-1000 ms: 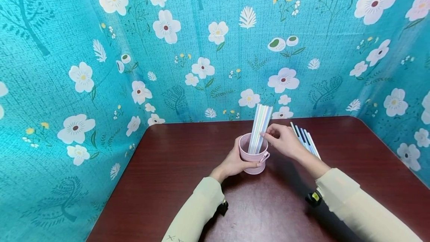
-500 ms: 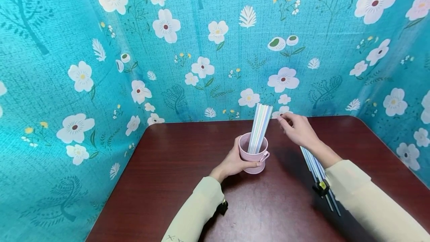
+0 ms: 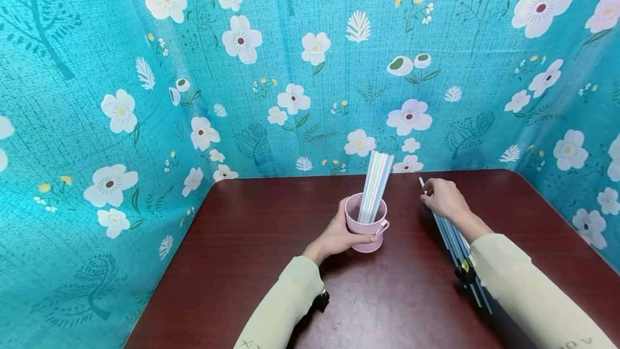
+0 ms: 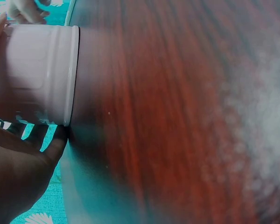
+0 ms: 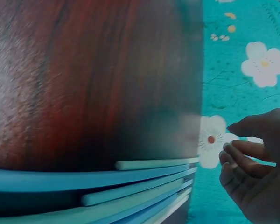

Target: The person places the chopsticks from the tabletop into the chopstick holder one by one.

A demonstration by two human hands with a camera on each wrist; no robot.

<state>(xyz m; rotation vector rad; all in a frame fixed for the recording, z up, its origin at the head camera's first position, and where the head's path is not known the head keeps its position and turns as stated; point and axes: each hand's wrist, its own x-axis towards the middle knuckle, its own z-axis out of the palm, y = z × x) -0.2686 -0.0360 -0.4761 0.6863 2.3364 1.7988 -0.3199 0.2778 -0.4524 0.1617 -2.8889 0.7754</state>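
The left hand grips a pale pink round bucket with a small side loop, its thumb across the front wall, apparently to keep it upright and steady on the dark red-brown wood-grain tabletop, toward the far edge. Slim straight sticks in white, pale green and blue stand inside, leaning against the rim, probably because the wide mouth leaves them slack. The right hand hangs over the far ends of a loose bundle of similar sticks, lying between the bucket and the tabletop's right edge. Its thumb and fingertips stand slightly apart; whether any touches a stick I cannot tell. The lying sticks look smooth and rounded, pointing nearly the same way, ends uneven.
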